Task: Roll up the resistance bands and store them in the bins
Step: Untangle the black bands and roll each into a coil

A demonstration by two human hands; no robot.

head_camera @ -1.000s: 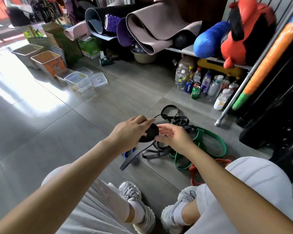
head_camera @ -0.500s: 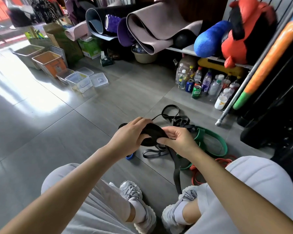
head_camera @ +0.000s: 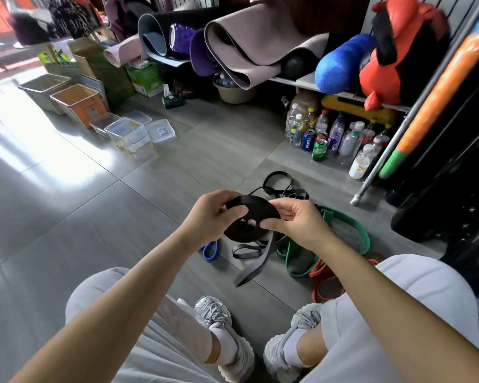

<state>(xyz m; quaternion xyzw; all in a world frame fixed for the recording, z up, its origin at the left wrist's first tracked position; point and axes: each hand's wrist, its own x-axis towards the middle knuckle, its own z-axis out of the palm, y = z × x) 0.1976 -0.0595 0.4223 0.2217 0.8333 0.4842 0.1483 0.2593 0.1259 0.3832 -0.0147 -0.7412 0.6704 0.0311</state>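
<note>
Plainly, the head view shows both hands raised over the floor (head_camera: 94, 217) between the person's knees, sharing one black coil (head_camera: 249, 219). The left hand (head_camera: 210, 214) curls its fingers over the coil's upper left rim with the thumb laid on the flat face. The right hand (head_camera: 296, 222) pinches the right rim between thumb and fingers. One loose tail (head_camera: 256, 265) hangs from the coil's underside and ends just above the tiles.

Below and beyond the hands lie the other bands: one green band (head_camera: 289, 258), one orange band (head_camera: 315, 286) partly under the right knee, one small blue band (head_camera: 209, 259), one thin dark loop (head_camera: 234, 251), and a black tangle (head_camera: 277, 173) past the coil whose strands I cannot count apart.

Far left stand two large bins, one grey bin (head_camera: 39, 102) and one orange bin (head_camera: 86, 110), touching side by side. Just right of them sit clear boxes (head_camera: 127, 134) and lids; their number is hard to tell.

Against the frame half a second ago, the coil is wider and its face now tips toward the camera. The tail, which then reached the right shoe, is much shorter. The left thumb has moved onto the face.
</note>
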